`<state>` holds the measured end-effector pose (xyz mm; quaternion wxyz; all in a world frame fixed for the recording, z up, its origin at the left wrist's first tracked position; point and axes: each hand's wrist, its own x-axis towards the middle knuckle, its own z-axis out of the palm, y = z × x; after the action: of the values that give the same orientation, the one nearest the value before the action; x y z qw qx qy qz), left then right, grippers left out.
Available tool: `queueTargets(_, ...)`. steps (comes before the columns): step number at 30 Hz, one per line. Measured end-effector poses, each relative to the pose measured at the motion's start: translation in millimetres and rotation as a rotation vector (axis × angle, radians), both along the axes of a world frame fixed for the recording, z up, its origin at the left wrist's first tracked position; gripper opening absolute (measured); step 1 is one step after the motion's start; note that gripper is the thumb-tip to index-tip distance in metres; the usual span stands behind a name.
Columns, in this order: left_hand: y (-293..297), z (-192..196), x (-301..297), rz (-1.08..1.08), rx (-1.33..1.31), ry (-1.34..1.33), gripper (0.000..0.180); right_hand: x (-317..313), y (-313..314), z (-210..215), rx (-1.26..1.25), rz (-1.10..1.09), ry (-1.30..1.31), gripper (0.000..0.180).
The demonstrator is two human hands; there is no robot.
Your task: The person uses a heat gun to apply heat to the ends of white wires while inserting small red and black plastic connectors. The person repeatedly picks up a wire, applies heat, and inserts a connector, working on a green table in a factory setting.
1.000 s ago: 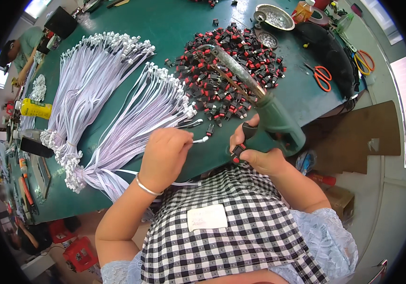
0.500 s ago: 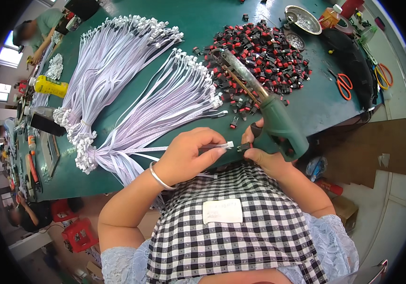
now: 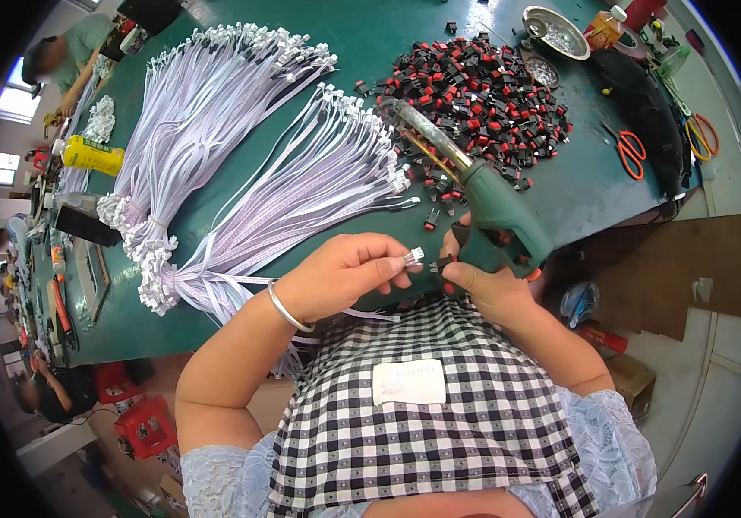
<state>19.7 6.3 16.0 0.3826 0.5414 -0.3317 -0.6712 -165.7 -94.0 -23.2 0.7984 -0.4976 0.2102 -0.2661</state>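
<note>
Just below the green glue gun on the table, the left hand pinches a white connector on a pale wire, and the right hand pinches a small black-and-red switch touching it. Left of the gun lie bundled wires; above it, a heap of switches.

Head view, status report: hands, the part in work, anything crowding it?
Left hand pinches white wire connector. Right hand holds small black-and-red switch at it. Green glue gun lies just behind, close but apart.
</note>
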Motion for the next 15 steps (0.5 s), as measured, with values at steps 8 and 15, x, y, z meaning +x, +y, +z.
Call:
queueTargets(8, -3.7, 7.1, -1.2, 0.001, 0.095, 0.067, 0.017, 1.9, 3.3, -0.3, 0.050, -0.020, -0.001, 0.044)
queueTargets(15, -5.4, 4.6, -5.1, 0.018, 0.123, -0.011, 0.014, 2.8, 1.7, 5.7, -0.024, -0.010, 0.119, 0.041)
